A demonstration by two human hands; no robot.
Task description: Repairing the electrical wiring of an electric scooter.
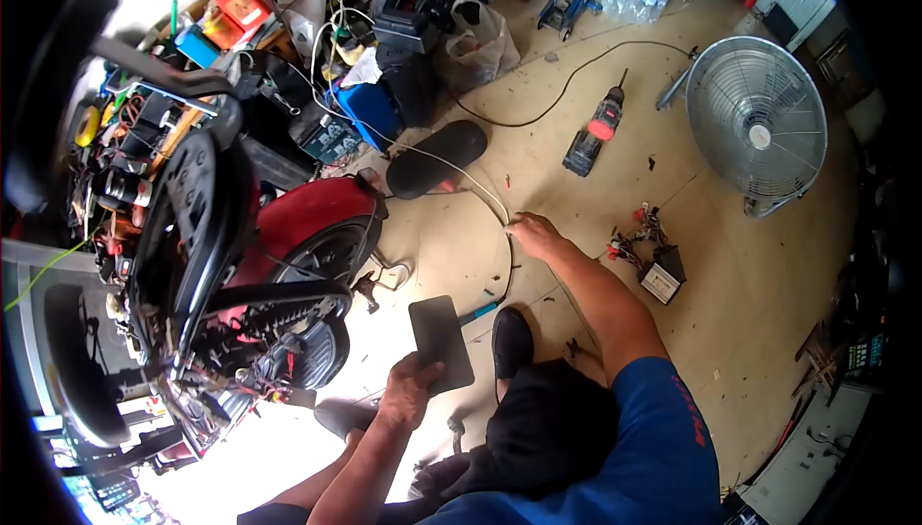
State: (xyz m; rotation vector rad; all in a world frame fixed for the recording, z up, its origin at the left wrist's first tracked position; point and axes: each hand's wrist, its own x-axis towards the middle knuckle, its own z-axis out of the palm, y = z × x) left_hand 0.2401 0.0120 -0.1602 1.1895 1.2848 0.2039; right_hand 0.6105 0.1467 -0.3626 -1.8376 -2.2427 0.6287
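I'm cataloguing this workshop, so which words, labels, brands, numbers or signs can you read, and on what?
I place wording without copying it:
Blue sleeve: red letters, not quoted.
Black panel: pale letters, not quoted.
Black box: white label, too small to read.
Fan: pale hub badge, too small.
Black plate in the left hand: none visible.

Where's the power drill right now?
In the head view, up and right of centre, the power drill lies on the floor, left of the silver fan, beyond the right hand.
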